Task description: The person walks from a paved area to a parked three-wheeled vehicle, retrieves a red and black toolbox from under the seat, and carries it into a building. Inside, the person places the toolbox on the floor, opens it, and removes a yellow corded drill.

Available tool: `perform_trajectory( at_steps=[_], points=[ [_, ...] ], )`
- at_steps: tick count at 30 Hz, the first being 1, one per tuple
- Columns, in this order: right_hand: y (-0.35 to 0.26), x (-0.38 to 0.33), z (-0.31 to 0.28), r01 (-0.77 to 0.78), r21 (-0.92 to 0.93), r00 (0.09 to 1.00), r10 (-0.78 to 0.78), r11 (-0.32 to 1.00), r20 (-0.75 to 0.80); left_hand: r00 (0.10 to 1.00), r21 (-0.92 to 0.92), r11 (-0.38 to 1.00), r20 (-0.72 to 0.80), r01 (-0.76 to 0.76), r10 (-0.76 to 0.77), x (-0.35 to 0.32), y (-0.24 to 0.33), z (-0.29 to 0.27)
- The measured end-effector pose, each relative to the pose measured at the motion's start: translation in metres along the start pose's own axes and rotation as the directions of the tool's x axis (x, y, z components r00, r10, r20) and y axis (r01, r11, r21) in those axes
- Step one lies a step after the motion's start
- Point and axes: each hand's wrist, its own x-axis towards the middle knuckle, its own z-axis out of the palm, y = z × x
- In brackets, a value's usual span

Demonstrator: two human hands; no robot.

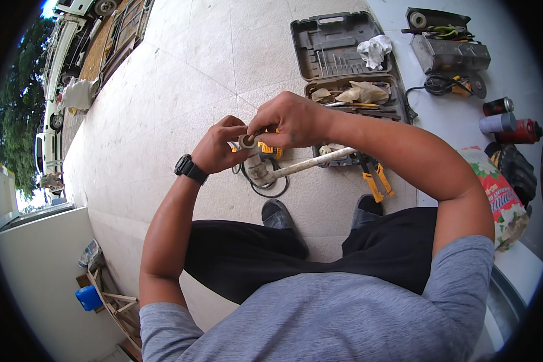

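Observation:
A white plastic pipe (314, 161) with an elbow fitting (258, 171) is held up in front of me, its open round end turned toward me. My left hand (219, 146) is closed around that end, thumb along its rim. My right hand (291, 119) pinches at the mouth of the fitting, where something small and brownish shows; I cannot make out what it is. Partly hidden behind my hands, a yellow power tool (270, 148) with a black cord lies on the floor. Yellow-handled pipe cutters (375, 182) lie near my right foot.
An open black tool case (338, 51) with drill bits and a white rag lies ahead right. Beyond are a metal toolbox (449, 54), an angle grinder (464, 85), several cans (498, 123) and a colourful sack (492, 184). A blue jug (89, 297) stands left by wooden framing.

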Motion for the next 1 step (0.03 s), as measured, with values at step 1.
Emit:
perform_trajectory(
  at_steps=[1],
  points=[
    [0.0006, 0.0002, 0.0001, 0.0, 0.0, 1.0, 0.0, 1.0, 0.001, 1.0, 0.011, 1.0, 0.005, -0.002, 0.002, 0.0002, 0.0004, -0.0005]
  ],
)
